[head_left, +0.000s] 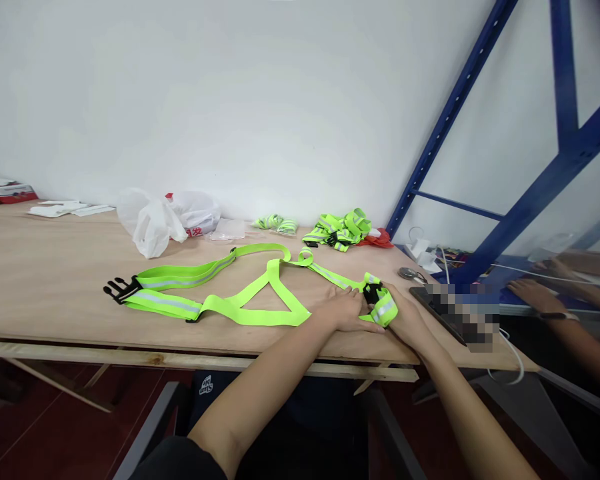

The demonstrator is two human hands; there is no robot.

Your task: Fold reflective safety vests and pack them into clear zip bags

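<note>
A neon-green reflective harness (260,317) of elastic straps with grey stripes lies spread across the wooden table. At its left end is a black side-release buckle half (122,289), prongs pointing left. My left hand (347,311) rests palm down on the right part of the straps, fingers stretched out and thumb towards the folded end. My right hand (403,319) is curled behind that folded strap end (384,309) and grips it, partly hidden by it. A black buckle part (373,292) shows between the two hands.
Behind lie a pile of green straps (343,228), bagged straps (276,224), white plastic bags (153,223) and white papers (70,209). A phone-like dark device (437,310), partly pixelated, lies right. A blue metal frame (530,190) rises there; another person's hand (535,295) is beyond it.
</note>
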